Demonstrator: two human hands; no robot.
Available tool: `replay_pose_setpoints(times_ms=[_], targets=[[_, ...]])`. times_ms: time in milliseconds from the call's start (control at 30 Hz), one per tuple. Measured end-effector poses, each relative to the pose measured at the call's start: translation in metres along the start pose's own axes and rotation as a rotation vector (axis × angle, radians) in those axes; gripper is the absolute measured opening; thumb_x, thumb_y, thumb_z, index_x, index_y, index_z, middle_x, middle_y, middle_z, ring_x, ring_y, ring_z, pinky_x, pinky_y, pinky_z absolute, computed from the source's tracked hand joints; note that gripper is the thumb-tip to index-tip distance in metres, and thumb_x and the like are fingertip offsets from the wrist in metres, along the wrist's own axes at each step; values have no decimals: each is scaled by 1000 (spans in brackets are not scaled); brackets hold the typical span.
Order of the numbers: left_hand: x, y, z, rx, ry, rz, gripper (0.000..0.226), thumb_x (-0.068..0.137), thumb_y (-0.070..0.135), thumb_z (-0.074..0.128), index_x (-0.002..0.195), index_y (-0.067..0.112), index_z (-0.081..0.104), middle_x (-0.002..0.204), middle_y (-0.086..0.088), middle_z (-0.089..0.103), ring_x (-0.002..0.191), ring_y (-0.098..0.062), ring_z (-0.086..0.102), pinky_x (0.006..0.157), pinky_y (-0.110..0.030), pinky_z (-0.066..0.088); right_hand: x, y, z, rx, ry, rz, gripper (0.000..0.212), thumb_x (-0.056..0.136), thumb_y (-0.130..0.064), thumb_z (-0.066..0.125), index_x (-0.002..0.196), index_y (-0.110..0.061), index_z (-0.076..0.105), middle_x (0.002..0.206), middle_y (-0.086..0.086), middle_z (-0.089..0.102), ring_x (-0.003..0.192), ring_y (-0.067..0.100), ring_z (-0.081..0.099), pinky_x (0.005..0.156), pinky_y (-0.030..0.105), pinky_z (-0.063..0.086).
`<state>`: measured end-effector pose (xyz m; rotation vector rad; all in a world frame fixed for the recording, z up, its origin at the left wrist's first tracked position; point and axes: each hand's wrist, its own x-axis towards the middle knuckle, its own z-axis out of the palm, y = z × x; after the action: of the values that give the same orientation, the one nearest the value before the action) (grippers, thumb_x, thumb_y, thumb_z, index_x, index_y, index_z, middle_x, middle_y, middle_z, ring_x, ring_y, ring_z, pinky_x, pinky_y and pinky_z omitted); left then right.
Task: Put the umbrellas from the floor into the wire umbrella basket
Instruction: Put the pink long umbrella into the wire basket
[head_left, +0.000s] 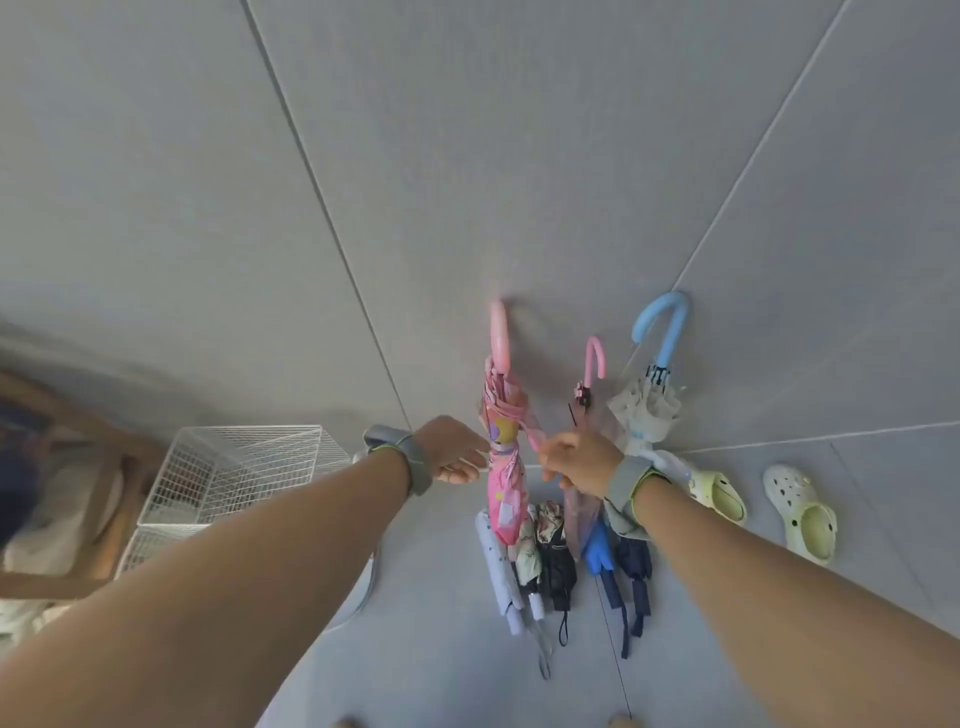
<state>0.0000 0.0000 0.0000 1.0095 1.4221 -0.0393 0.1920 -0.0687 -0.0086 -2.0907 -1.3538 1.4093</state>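
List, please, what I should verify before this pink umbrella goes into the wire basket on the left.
1. Left hand holds the pink umbrella at mid-length: ok.
2. Right hand pinches the strap: ok.
3. Strap wrapped shut round the canopy: not ok, it stretches out loose.
4. Wire basket open at the top: ok.
5. Umbrella's tip free of the folded umbrellas below it: cannot tell.
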Motion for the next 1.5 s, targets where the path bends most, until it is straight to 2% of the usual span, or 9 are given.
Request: replay_pose_setpoints(times_ms=[233, 433, 567, 700, 867, 1033, 1133, 1233, 1500], targets=[[75, -13, 25, 74, 229, 128, 21, 95, 18, 52, 116, 13, 48, 104, -10, 55, 95, -28, 62, 76, -40, 56, 68, 32, 39, -271, 22, -33, 47, 90, -29, 56, 133, -9, 54, 122, 7, 64, 119, 26, 58, 100, 28, 44], [117, -31, 37, 97, 256, 258, 47, 89, 3, 55, 136, 5, 47, 118, -11, 55, 95, -23, 52, 81, -38, 55, 110, 45, 68, -196, 183, -112, 59, 86, -39, 63, 136, -14, 45, 123, 11, 60, 112, 27, 60, 89, 27, 49], [118, -48, 47, -67, 205, 352, 56, 85, -3, 58, 136, 15, 44, 122, -3, 46, 103, -22, 47, 83, -38, 52, 113, 51, 81, 98, 145, -135, 71, 79, -29, 74, 138, -19, 37, 111, 4, 59, 82, 21, 60, 56, 18, 49], [100, -71, 59, -157, 130, 449, 42, 86, -9, 54, 117, 17, 43, 135, -7, 53, 98, -22, 50, 80, -37, 48, 97, 66, 87, 254, 160, -132, 71, 76, -12, 75, 135, -18, 37, 118, 15, 65, 99, 37, 66, 59, 32, 49], [56, -115, 76, -140, 77, 559, 35, 90, -3, 50, 115, 22, 46, 118, -6, 53, 101, -23, 56, 87, -37, 53, 49, 93, 106, 278, 226, -190, 64, 72, -17, 81, 123, -15, 43, 116, 5, 64, 81, 21, 63, 45, 12, 44], [22, -152, 97, -185, 39, 507, 32, 89, -8, 48, 112, 15, 47, 118, 0, 56, 96, -19, 53, 70, -28, 50, 10, 117, 128, 253, 328, -184, 51, 63, -16, 87, 108, -7, 63, 106, 3, 70, 97, 20, 66, 79, 29, 53], [9, -167, 107, -155, 31, 472, 32, 88, 0, 57, 119, 8, 53, 114, -1, 62, 97, -19, 59, 79, -32, 53, -7, 121, 137, 225, 286, -171, 38, 62, -16, 87, 96, -15, 69, 87, -3, 70, 84, 16, 65, 66, 13, 49], [-3, -178, 116, -158, 41, 450, 33, 89, 0, 56, 122, 5, 55, 111, -7, 64, 96, -23, 62, 91, -40, 52, -21, 124, 145, 243, 351, -87, 41, 61, -17, 86, 99, -9, 72, 95, 6, 73, 87, 22, 69, 77, 29, 58], [-31, -182, 107, -18, 177, 549, 39, 89, -1, 59, 128, 1, 54, 121, -8, 58, 90, -19, 57, 56, -20, 48, -66, 87, 114, 321, 491, -214, 25, 69, -34, 80, 85, -15, 74, 87, 14, 74, 76, 26, 70, 76, 40, 58]])
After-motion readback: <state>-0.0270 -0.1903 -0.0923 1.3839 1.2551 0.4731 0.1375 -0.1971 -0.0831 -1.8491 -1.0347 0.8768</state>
